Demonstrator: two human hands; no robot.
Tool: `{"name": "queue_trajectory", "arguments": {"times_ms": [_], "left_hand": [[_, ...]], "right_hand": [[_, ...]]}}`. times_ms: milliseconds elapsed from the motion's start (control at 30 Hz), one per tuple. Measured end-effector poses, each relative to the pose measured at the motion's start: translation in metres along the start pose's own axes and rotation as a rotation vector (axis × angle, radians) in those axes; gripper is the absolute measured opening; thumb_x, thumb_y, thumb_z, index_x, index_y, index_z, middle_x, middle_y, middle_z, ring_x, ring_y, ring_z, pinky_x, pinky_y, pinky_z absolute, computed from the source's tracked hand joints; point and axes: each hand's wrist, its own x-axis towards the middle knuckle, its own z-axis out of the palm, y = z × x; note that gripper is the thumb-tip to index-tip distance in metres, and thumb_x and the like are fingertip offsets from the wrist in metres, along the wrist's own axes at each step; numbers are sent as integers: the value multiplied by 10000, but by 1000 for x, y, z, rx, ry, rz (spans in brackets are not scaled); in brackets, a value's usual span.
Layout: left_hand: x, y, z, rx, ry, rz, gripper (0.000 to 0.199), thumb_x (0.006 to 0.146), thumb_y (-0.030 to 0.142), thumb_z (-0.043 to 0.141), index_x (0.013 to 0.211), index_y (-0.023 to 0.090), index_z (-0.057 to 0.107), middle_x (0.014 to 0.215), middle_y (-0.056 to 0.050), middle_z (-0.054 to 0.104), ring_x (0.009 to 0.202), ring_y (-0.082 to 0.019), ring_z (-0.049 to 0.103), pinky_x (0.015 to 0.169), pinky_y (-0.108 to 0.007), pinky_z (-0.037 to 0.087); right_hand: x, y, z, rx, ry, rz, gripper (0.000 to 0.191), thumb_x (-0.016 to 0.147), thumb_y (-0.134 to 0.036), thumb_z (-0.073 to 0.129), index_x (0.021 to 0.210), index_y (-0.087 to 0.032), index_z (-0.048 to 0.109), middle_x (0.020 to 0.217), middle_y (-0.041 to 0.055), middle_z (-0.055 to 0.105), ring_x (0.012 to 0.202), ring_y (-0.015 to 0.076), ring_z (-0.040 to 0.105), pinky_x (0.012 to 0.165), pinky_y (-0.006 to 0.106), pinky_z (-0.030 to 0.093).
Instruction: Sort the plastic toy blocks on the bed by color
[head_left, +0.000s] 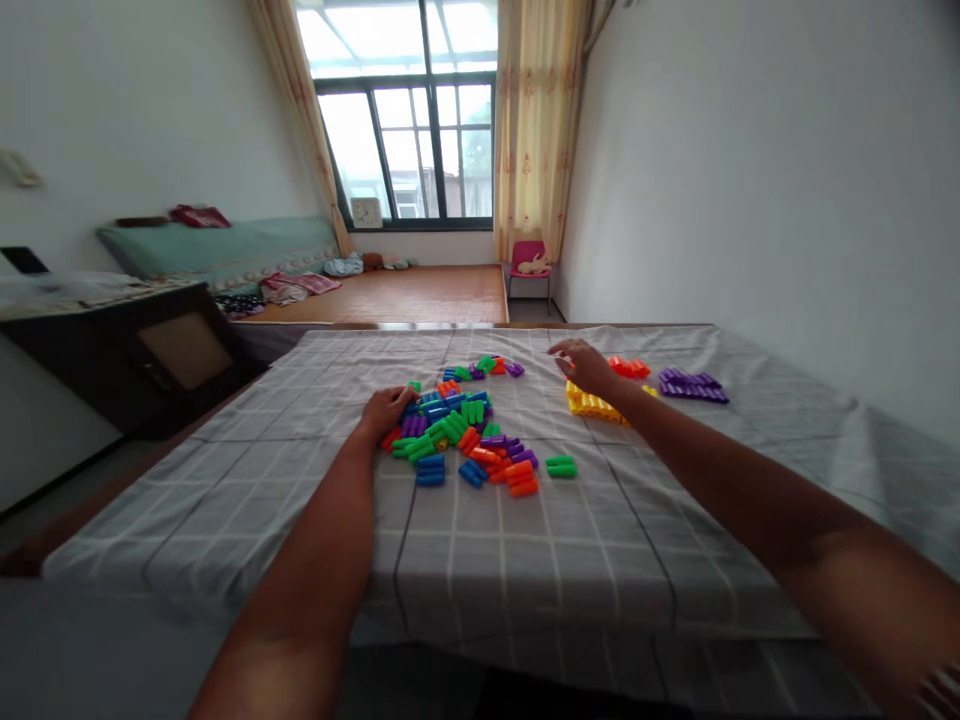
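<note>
A mixed pile of small plastic pieces (450, 425), ridged like joined tubes in green, blue, orange and purple, lies mid-table. At its left edge rests my left hand (386, 412), fingers laid loosely against the pieces; its fingertips are partly hidden. My right hand (585, 367) is held over a group of yellow pieces (592, 403), with thumb and fingers apart and pointing left. I see nothing clearly held in it. Behind the yellow group is a row of orange pieces (628, 368). Farther right lie purple pieces (694, 385) set side by side.
A grey checked cloth (300, 520) with some wrinkles covers the table. Two green pieces (561, 467) lie apart, right of the pile. Beyond the table are a low bed platform (427, 290), a pink chair (529, 260) and a window. A dark cabinet (135, 350) stands left.
</note>
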Motion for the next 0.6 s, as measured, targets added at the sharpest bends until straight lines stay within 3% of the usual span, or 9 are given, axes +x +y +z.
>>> {"name": "queue_trajectory", "arguments": {"times_ms": [167,300,433,600], "left_hand": [[-3,1,0,-3,-4,13,582,829,617,405,857,157,760,864,-63,751,821,-213,658,731,-274,459],[-6,4,0,-8,-7,-5,564,834,592,402,870,159,762,870,-63,752,813,-209,658,730,-276,463],[-7,5,1,-25,-9,-25,560,832,594,413,881,158,761,869,-64,750,805,-208,659,719,-277,461],[-5,2,0,-35,-8,1,585,822,633,419,862,160,760,846,-59,748,800,-213,655,703,-277,461]], "right_hand": [[60,-86,64,3,-268,-163,351,834,-118,556,1171,-171,637,1248,109,610,1134,209,570,980,313,424],[84,-111,98,-129,-401,-147,430,808,-107,594,1231,-182,600,1341,122,553,1211,238,530,1006,326,403],[89,-108,104,-169,-453,-119,299,802,-101,589,1088,-163,653,1157,137,652,1102,254,594,908,320,455],[75,-93,77,12,-351,-75,386,735,-138,664,1119,-149,626,1133,126,643,992,217,622,849,292,481]]}}
